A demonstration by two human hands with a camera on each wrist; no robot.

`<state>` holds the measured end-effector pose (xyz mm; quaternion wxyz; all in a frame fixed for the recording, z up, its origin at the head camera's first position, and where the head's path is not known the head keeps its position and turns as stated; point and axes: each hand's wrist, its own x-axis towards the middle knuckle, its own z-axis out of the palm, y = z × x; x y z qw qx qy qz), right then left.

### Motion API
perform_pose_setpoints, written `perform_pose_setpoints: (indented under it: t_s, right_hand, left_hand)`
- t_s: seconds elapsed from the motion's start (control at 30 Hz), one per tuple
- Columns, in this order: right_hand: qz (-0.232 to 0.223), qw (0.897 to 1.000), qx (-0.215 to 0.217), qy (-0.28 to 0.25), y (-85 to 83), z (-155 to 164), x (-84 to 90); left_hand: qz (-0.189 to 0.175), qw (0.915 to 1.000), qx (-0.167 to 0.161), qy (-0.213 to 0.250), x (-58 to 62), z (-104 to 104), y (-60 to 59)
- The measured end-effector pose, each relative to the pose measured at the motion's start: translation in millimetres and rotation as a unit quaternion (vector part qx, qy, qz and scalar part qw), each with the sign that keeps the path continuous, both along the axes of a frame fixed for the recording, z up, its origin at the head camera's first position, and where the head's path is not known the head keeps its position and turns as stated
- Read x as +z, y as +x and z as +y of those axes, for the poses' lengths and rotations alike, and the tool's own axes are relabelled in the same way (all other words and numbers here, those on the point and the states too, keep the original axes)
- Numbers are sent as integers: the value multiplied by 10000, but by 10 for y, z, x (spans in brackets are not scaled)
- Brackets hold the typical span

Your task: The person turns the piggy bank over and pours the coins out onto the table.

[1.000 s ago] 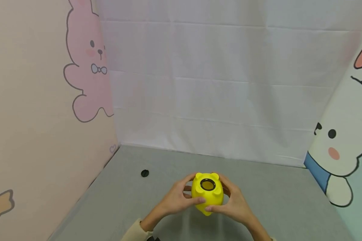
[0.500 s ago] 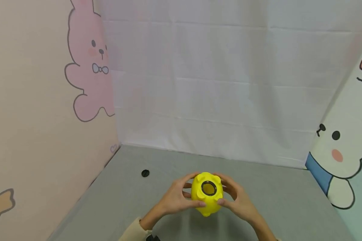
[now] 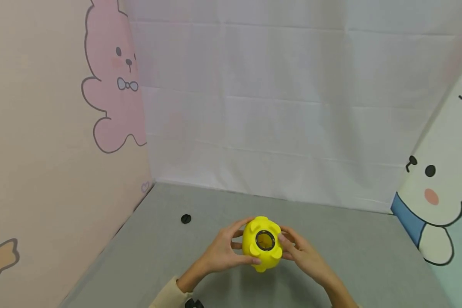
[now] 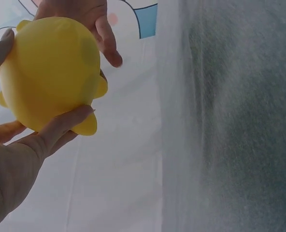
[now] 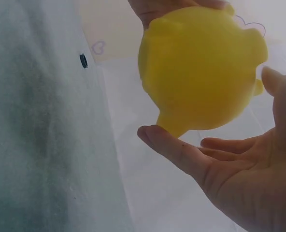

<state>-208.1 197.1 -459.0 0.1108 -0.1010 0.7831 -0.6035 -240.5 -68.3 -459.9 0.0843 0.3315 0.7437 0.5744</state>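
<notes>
A yellow piggy bank (image 3: pixel 250 246) is held up above the grey table (image 3: pixel 354 265), its underside turned toward me so the round black-rimmed hole shows. My left hand (image 3: pixel 231 248) grips its left side, fingers over the top and thumb underneath. In the left wrist view, the left hand (image 4: pixel 22 154) cups the piggy bank (image 4: pixel 46 72) from below. My right hand (image 3: pixel 294 252) lies against the right side with fairly straight fingers. In the right wrist view, the right hand (image 5: pixel 239 174) is spread, one fingertip touching a foot of the piggy bank (image 5: pixel 201 67).
A small black plug (image 3: pixel 185 218) lies on the table to the left, also seen as the plug (image 5: pixel 83 60) in the right wrist view. White cloth hangs behind, and panels with cartoon rabbits close in the left and right sides.
The piggy bank has turned and shifted slightly left and up. My right hand has loosened from a wrap round it to straighter fingers against its side.
</notes>
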Motion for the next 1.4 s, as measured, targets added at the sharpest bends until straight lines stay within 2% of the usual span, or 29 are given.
perform_pose_setpoints:
  t_s: [0.07,0.2,0.3,0.47,0.6,0.77,0.9,0.97,1.03,1.13,1.23,1.33,1.4]
  right_hand:
    - [-120,9999,70,-50,-4,10,15]
    - [-285,9972,634,-261,-12,53,19]
    - [-370,9939,958,-411,-14,60,-4]
    - [-406,9911,1049,-712,-9,38,-36]
    - [-468,9888,939,-1063,-5,28,-45]
    - [-471,9915,555,-1078,-17,17,-28]
    - [-406,9950,21,-908,-34,17,6]
    - [-348,9955,-196,-858,-40,17,21]
    - [-263,9954,-324,-859,-43,17,37]
    - [-124,9946,-489,-906,-39,14,56]
    - [66,9947,-596,-837,-23,9,68]
    - [289,9956,-549,-707,-12,2,69]
    - [416,9960,-460,-648,-5,-2,66]
  left_hand:
    - [35,10000,-15,-6,9,0,-8]
    - [213,9997,-25,-82,7,-4,-13]
    - [214,9997,-70,-86,6,-9,-12]
    - [68,9999,-126,-35,2,-5,-5]
    - [-35,9999,-144,-75,-3,16,8]
    - [-241,9995,-212,-80,11,43,9]
    - [-673,9973,-239,-162,45,40,-7]
    - [-932,9952,-117,-274,56,30,-17]
    - [-1391,9901,-66,-171,64,23,-34]
    - [-2143,9765,-97,201,56,24,-69]
    - [-2928,9534,-299,668,40,22,-103]
    - [-3331,9374,-543,854,24,12,-122]
    - [-3410,9333,-703,879,18,6,-127]
